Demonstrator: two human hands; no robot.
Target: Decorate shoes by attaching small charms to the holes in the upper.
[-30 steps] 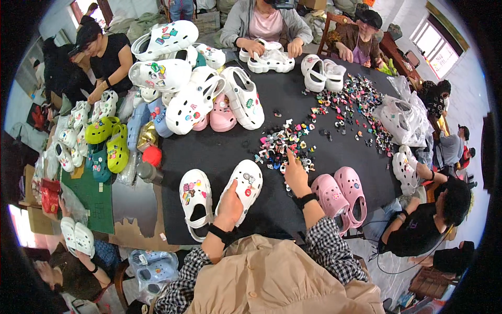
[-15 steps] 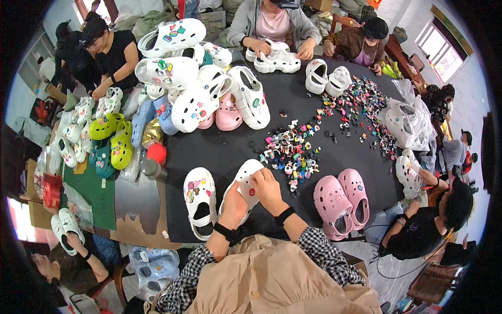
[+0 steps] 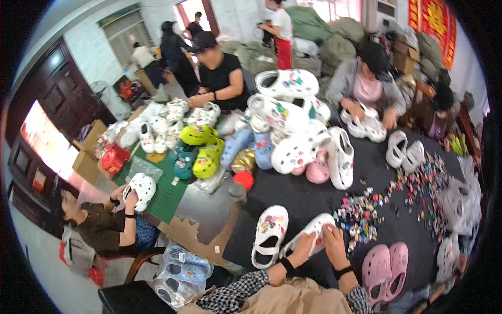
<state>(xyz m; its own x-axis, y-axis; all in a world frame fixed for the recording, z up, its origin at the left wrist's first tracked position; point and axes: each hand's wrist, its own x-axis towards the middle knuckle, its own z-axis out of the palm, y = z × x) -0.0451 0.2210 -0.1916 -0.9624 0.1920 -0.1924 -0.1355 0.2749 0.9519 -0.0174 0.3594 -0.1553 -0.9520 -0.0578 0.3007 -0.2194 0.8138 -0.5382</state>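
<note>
Clog (image 3: 313, 225) btwn L fingers (image 3: 310, 240) & R fingers (image 3: 328, 231), touching both.

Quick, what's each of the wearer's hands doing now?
Left hand: closed, holding a white, round-toed moulded clog.
Right hand: touching that clog; whether it pinches anything cannot be told.

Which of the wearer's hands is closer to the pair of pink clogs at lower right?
Right. The right hand, at the white clog, is left of the pink clogs; the left hand holds that clog farther left.
</note>
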